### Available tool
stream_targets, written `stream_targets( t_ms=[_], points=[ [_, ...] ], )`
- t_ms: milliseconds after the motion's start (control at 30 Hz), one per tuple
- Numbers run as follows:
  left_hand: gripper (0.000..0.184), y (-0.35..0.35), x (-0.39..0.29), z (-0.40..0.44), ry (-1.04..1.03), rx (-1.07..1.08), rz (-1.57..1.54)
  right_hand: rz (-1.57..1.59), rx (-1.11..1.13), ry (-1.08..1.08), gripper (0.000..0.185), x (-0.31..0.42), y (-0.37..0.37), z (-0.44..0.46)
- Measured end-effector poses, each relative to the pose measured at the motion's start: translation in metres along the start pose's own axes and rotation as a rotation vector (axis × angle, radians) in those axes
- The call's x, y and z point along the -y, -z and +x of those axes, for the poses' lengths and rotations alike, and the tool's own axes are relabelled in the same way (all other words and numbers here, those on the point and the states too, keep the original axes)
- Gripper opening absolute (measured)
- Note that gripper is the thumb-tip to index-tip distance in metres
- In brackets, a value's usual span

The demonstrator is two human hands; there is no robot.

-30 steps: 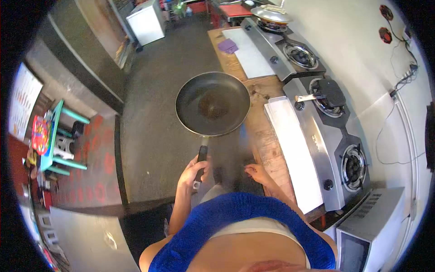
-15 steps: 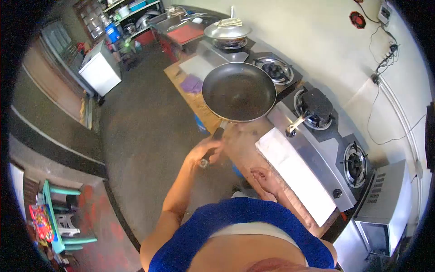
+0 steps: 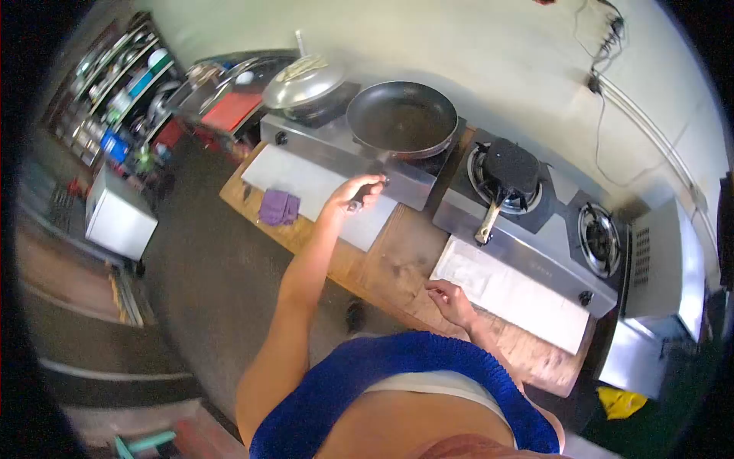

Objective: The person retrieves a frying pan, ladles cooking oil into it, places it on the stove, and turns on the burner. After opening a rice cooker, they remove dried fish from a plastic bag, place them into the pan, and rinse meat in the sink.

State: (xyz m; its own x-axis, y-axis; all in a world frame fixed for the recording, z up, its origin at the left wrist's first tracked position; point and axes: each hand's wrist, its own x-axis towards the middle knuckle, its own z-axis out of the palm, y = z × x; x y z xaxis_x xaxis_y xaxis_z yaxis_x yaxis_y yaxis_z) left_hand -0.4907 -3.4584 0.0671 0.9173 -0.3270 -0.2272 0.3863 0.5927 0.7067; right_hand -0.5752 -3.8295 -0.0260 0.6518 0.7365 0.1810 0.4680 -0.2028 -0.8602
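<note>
A large black frying pan (image 3: 402, 118) is over the right burner of the left stove (image 3: 306, 149), its inside facing up. Whether it rests on the burner or hangs just above is hard to tell. My left hand (image 3: 356, 193) is wrapped round its handle, whose end shows below the fingers. My right hand (image 3: 453, 301) holds nothing; its fingers are loosely bent and slightly apart, over the wooden table beside the long white tray (image 3: 527, 302).
On the right stove (image 3: 505, 241) sits a small black pan (image 3: 511, 167) with a light handle. A lidded silver pan (image 3: 304, 86) stands at the left burner. A purple cloth (image 3: 278, 207) lies near the table's edge. A microwave (image 3: 667, 268) stands at the right.
The view has swung from the floor towards the stoves. My left hand has carried the frying pan over the table to the left stove. My right hand stays low, near the table.
</note>
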Motion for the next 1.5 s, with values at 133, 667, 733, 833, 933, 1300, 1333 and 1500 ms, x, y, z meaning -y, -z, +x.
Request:
stream_targets(
  t_ms=[133,667,733,833,933,1300,1333,1500],
  points=[
    [0.016,0.051,-0.043,0.027,0.091,0.144,0.027,-0.111,-0.219,-0.270,0.023,0.023,-0.038,0.018],
    [0.028,0.147,-0.145,0.056,0.417,0.311,0.147,-0.038,-0.495,-0.621,0.026,0.093,-0.138,0.049],
    [0.036,0.146,-0.163,0.057,0.386,0.203,0.513,-0.087,-0.487,-0.639,0.026,0.084,-0.142,0.039],
    [0.045,0.136,-0.182,0.055,0.312,-0.026,1.005,-0.134,-0.447,-0.600,0.026,0.065,-0.140,0.030],
    [0.051,0.127,-0.187,0.052,0.244,-0.141,1.309,-0.130,-0.406,-0.558,0.026,0.055,-0.135,0.030],
    [0.042,0.154,-0.220,0.071,-0.097,-0.264,1.914,-0.352,-0.256,-0.243,0.025,0.072,-0.118,0.080],
    [0.042,0.158,-0.223,0.072,-0.100,-0.249,1.920,-0.352,-0.267,-0.250,0.025,0.062,-0.125,0.081],
    [0.049,0.193,-0.240,0.083,-0.248,-0.223,1.890,-0.412,-0.265,-0.447,0.026,0.056,-0.148,0.119]
  ],
)
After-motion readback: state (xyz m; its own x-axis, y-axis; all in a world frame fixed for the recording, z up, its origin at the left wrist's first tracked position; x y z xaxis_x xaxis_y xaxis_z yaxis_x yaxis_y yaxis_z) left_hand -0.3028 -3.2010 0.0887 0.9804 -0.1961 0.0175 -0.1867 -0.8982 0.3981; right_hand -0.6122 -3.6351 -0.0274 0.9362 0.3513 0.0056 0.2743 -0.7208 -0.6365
